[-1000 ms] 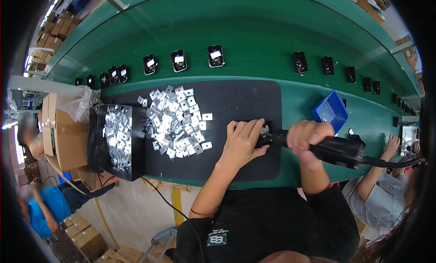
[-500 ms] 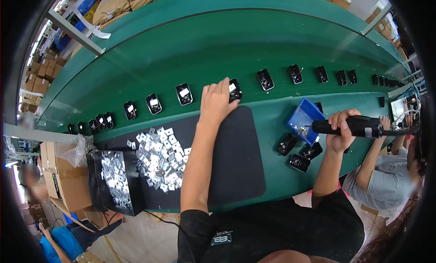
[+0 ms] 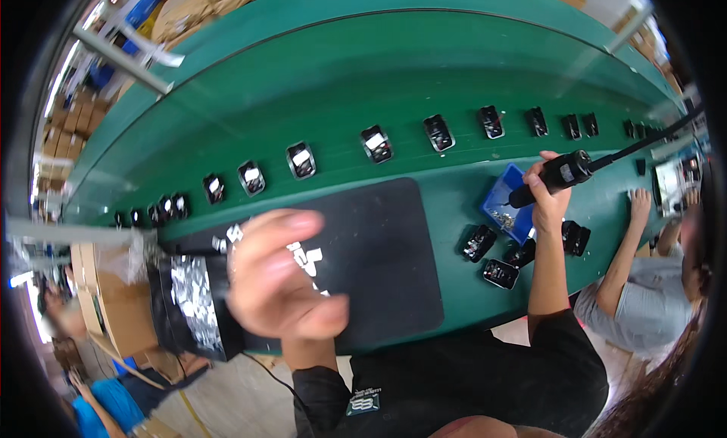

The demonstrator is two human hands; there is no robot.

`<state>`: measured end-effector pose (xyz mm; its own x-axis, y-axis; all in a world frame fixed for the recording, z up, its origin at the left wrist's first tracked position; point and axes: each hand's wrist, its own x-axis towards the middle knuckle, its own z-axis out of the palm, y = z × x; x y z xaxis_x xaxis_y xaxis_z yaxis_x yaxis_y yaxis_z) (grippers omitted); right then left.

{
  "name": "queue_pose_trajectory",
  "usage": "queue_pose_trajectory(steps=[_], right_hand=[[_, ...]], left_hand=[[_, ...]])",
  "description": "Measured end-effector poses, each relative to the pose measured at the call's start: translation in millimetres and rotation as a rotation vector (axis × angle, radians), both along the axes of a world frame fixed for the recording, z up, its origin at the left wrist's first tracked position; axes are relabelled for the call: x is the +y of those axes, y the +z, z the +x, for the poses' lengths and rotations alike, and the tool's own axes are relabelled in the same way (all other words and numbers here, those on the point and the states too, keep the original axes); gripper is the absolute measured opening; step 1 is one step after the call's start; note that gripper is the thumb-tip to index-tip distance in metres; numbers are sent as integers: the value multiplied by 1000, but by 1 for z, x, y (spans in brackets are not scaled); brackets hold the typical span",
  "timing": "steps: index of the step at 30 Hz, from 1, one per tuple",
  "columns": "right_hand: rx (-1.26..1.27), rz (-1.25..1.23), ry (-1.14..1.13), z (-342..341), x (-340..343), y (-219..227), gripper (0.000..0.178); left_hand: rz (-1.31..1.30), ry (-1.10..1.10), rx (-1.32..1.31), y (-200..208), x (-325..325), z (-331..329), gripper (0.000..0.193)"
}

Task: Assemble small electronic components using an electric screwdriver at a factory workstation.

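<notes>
My left hand [image 3: 276,279], blurred by motion, hovers over the left part of the black mat [image 3: 386,264]. Its fingers are curved and stand apart from the thumb, with nothing visible between them. It hides most of a pile of small silver metal plates [image 3: 307,260]. My right hand [image 3: 550,199] is wrapped around a black electric screwdriver [image 3: 564,173]. The tool's nose points down and left, above a blue bin [image 3: 494,184] holding small screws. Several black plastic housings [image 3: 478,243] with small parts inside lie beside the bin.
A row of black housings [image 3: 376,143] lines the green belt [image 3: 341,97] beyond the mat. A black box of metal plates [image 3: 195,298] stands left, next to a cardboard carton [image 3: 121,294]. At right, a co-worker's hand [image 3: 640,203] rests on the bench. The screwdriver's cable [image 3: 644,143] runs up right.
My left hand has left a housing on the belt and come back toward the plate pile. My right hand has raised and tilted the screwdriver, its nose now lower over the screw bin.
</notes>
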<state>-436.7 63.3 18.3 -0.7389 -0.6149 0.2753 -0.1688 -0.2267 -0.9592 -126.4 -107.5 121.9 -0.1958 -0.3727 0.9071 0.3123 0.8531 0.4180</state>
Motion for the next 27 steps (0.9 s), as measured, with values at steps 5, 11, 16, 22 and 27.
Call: queue_pose_trajectory(steps=[5, 11, 16, 22, 27], right_hand=[[176, 93, -20, -5, -4, 2, 48], [191, 202, 87, -38, -1, -26, 48], [403, 265, 225, -18, -29, -24, 43], [312, 367, 243, -45, -26, -33, 36], [232, 336, 278, -35, -25, -29, 46]], left_hand=[[-44, 65, -59, 55, 32, 91, 64], [-238, 369, -29, 85, 49, 124, 64], [-300, 347, 121, 96, 66, 139, 64], [-354, 225, 299, 93, 67, 135, 65], [-368, 190, 369, 103, 67, 142, 67]])
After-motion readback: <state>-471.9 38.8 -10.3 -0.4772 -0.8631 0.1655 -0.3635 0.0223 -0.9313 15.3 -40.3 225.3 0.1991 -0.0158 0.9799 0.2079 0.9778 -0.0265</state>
